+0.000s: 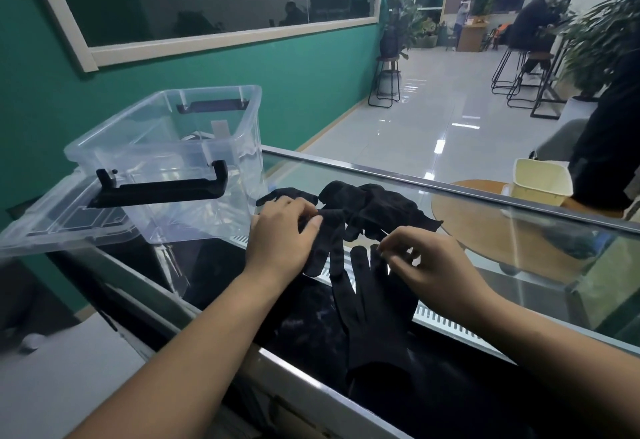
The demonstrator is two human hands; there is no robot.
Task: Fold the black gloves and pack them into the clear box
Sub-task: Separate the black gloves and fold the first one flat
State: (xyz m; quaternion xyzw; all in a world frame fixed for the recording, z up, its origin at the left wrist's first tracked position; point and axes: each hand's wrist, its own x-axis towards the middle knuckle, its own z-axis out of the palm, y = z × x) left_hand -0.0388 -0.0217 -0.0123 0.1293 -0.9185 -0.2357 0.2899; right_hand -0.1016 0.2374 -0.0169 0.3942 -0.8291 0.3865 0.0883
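A black glove [374, 303] lies flat on the glass counter top [540, 265], fingers pointing away from me. My left hand [284, 234] pinches a glove fingertip at its upper left. My right hand [422, 262] pinches a fingertip of the same glove on its right side. Behind the hands lies a heap of more black gloves [377, 210]. The clear box [166, 161] with black handles stands open at the counter's left, with no gloves visible inside.
The box's clear lid [59, 227] lies under its near left side. Beyond the counter stand a round wooden table [485, 230] and a pale yellow basket [542, 182]. People sit on stools far back right. A green wall runs along the left.
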